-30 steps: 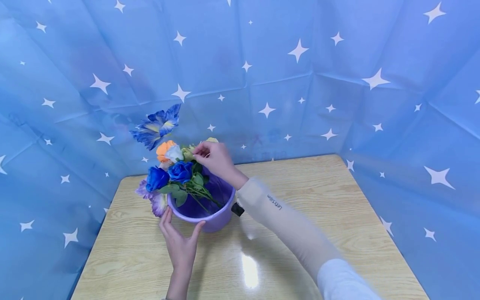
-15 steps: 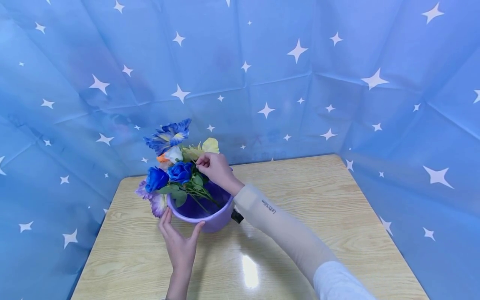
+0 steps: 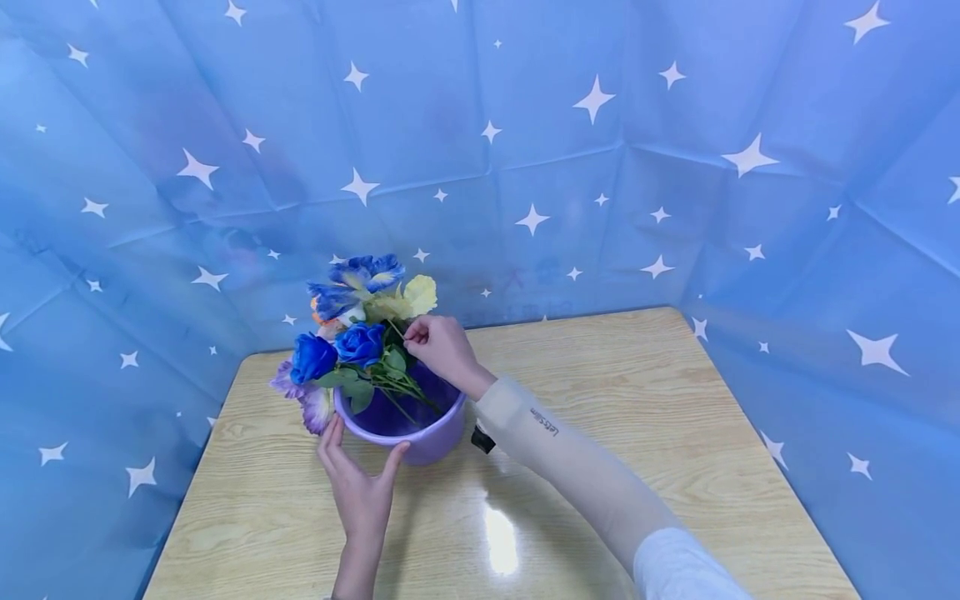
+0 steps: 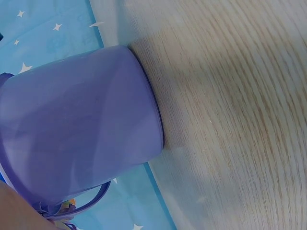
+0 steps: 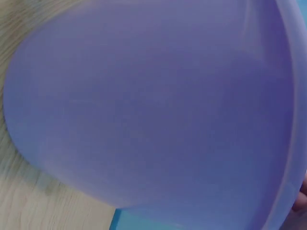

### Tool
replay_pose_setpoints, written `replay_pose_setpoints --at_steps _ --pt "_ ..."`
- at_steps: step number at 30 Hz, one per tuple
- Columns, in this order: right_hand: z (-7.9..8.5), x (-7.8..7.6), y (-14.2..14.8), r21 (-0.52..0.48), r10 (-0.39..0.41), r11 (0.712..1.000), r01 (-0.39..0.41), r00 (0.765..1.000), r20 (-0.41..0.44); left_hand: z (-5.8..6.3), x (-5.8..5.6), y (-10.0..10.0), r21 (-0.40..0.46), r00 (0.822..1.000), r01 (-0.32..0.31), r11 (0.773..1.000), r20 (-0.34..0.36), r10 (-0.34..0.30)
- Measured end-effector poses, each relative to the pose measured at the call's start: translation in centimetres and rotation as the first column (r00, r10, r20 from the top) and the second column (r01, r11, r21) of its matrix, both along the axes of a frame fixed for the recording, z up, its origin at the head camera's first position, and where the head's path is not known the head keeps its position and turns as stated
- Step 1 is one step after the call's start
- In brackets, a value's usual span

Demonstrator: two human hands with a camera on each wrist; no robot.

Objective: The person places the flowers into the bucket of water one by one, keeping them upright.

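Note:
A purple bucket [image 3: 438,442] stands on the table with several artificial flowers leaning out of its left side. My left hand [image 3: 360,492] holds the bucket's near rim, thumb at the front and fingers at the left. Over the far right of the opening, my right hand [image 3: 444,350] pinches a thin green stem, which runs up toward a blue flower [image 3: 356,282] with yellow streaks. Two blue roses [image 3: 361,343], a yellow flower [image 3: 420,296] and a purple-white flower [image 3: 317,408] sit around it. Both wrist views mostly show the bucket's wall [image 4: 81,124].
The wood-grain table [image 3: 600,400] extends right and toward the front. A blue cloth with white stars [image 3: 532,219] hangs close behind the table and at both sides. A small black device [image 3: 483,437] is at my right wrist beside the bucket.
The blue streaked flower has come down and to the right, toward the bunch, as my right hand lowered its stem. My left hand and the bucket have stayed in place.

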State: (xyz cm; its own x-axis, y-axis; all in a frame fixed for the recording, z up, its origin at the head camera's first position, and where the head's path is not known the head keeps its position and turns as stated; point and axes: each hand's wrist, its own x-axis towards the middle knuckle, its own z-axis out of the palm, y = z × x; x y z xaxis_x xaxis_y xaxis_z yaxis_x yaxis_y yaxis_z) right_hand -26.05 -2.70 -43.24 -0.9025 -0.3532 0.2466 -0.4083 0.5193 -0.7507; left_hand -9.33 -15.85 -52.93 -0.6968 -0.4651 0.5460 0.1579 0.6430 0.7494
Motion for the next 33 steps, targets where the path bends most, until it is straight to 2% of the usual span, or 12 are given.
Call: replay_pose_setpoints --at_steps 5,10,17,21,24,27,29,33 --pt "0.0 0.5 0.8 -0.01 -0.002 1.0 0.002 1.0 0.0 0.2 0.1 0.1 0.017 1.0 0.004 1.0 0.02 -0.004" --pt "0.3 1.2 2.4 -0.034 -0.022 0.999 0.021 1.0 -0.005 0.1 -0.1 0.1 0.005 1.0 0.008 1.0 0.002 -0.008" --pt "0.4 1.2 5.3 -0.093 -0.052 0.995 0.048 0.998 -0.045 0.2 -0.2 0.0 0.0 1.0 -0.003 1.0 0.017 0.003" --pt "0.7 1.2 7.1 -0.137 -0.046 0.99 0.036 0.997 -0.068 0.5 0.0 0.1 -0.063 0.999 -0.029 0.998 0.028 0.031" --pt "1.2 1.2 8.3 -0.155 -0.045 0.987 0.032 0.996 -0.078 0.7 0.1 0.1 -0.135 0.998 -0.054 0.989 -0.02 0.052" --pt "1.8 1.0 9.6 -0.162 -0.057 0.986 0.042 0.995 -0.087 1.5 -0.1 0.0 -0.194 0.994 -0.068 0.979 -0.095 0.051" --pt "2.4 0.8 10.4 -0.164 -0.074 0.985 0.058 0.993 -0.089 2.4 -0.4 -0.2 -0.22 0.989 -0.066 0.973 -0.146 0.035" --pt "3.7 0.2 11.9 -0.18 -0.098 0.981 0.076 0.989 -0.115 5.7 -2.0 -0.8 -0.246 0.982 -0.03 0.969 -0.188 -0.018"
